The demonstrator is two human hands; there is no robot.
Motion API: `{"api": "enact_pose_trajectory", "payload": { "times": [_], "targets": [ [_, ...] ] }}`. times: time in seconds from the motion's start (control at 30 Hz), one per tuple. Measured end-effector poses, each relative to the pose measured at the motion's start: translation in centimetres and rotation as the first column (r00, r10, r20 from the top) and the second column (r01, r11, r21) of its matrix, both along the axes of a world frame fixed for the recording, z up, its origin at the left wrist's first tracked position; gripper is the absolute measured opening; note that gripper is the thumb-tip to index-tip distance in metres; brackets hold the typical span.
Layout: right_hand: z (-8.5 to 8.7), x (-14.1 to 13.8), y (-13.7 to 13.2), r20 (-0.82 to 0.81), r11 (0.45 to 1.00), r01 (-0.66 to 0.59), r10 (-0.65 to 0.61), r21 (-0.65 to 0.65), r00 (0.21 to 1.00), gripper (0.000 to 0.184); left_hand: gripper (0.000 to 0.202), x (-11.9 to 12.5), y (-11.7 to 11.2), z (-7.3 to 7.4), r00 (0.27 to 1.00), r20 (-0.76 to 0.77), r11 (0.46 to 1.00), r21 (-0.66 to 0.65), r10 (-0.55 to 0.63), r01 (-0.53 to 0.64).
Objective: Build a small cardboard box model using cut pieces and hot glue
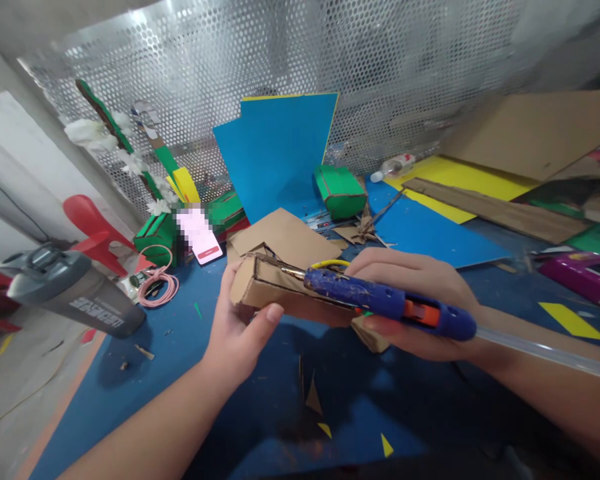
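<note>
My left hand (237,323) is closed around the left end of a long brown cardboard box piece (275,293), held above the blue table (190,373). My right hand (415,303) grips a blue hot glue gun (385,301) with an orange trigger. A clear glue stick (550,350) sticks out of its back toward the right. The gun's nozzle rests against the top edge of the cardboard piece near its middle. Both hands meet at the centre of the view.
A grey shaker bottle (75,290) lies at the left beside a pink cable (157,283) and a phone (200,237). Blue sheets (280,153), a green box (340,192), yellow sheets (455,180) and cardboard (535,133) fill the back. Scraps (315,400) lie in front.
</note>
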State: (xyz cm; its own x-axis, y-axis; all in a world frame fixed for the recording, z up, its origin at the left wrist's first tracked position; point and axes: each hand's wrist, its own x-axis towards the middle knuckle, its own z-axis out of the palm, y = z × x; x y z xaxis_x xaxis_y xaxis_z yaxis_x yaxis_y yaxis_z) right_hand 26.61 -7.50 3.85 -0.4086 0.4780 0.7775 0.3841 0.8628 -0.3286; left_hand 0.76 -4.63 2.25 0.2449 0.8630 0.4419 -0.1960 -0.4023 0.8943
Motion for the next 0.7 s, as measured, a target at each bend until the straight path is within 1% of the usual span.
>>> {"api": "enact_pose_trajectory", "payload": {
  "times": [0.1,0.23,0.43,0.6,0.7],
  "targets": [
    [-0.09,0.01,-0.04,0.017,1.0,0.008,-0.007,-0.018,1.0,0.014,0.058,-0.06,-0.21,0.19,0.999,-0.037,1.0,0.014,-0.007,0.007],
    [0.01,0.07,-0.1,0.034,0.999,0.034,-0.033,-0.028,0.999,0.01,0.055,-0.17,-0.24,0.14,0.999,-0.036,0.999,0.044,-0.004,0.005],
    [0.15,0.23,0.06,0.047,1.0,0.023,-0.022,-0.019,0.999,0.009,0.053,-0.17,0.11,-0.19,0.999,0.045,0.998,0.062,0.01,-0.013],
    [0.14,0.4,0.08,0.055,0.999,0.038,-0.037,-0.023,0.998,0.01,0.06,-0.38,0.35,-0.5,0.995,0.097,0.999,0.009,0.033,-0.034],
    [0.11,0.45,0.02,0.054,0.999,0.046,-0.045,-0.021,0.998,0.01,0.063,-0.65,0.45,-0.6,0.99,0.117,0.997,-0.014,0.077,-0.076]
  ]
}}
